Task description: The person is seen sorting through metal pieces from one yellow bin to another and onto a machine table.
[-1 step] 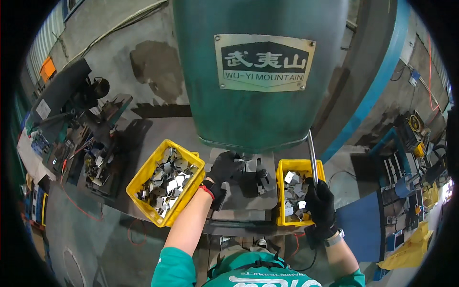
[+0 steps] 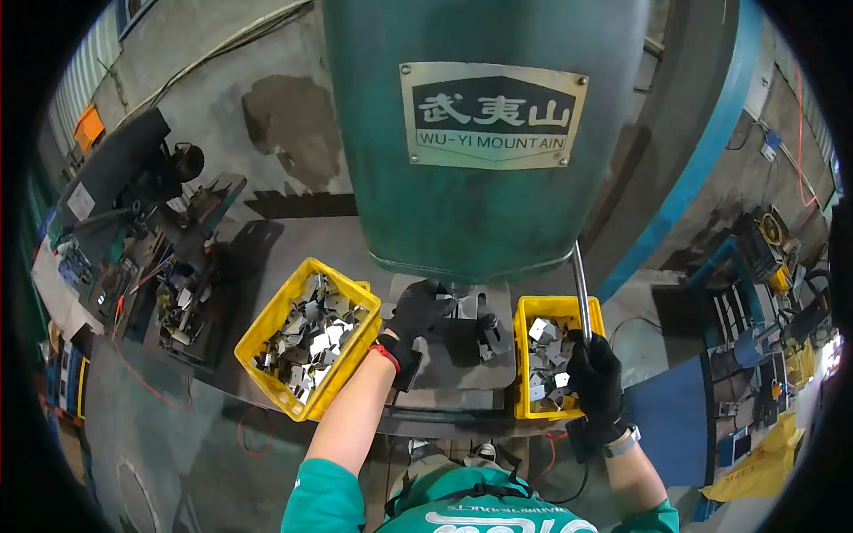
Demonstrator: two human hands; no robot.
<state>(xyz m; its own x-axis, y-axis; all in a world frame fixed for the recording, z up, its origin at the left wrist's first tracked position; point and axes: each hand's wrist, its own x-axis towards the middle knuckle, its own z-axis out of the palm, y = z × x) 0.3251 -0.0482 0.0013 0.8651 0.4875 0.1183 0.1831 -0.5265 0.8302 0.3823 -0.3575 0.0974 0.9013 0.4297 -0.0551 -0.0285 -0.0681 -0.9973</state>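
Observation:
A big green drill press fills the upper middle. My right hand, in a black glove, is closed round the end of its metal feed lever, in front of the right yellow bin. Under the press head, my black-gloved left hand has its fingers together against the fixture on the press table. A small shiny metal piece shows beside those fingertips. Whether they pinch it is hidden.
A yellow bin of bent metal pieces stands tilted at left; another yellow bin of such pieces stands at right. Farther left is a second dark machine. A blue panel and cluttered shelving lie to the right.

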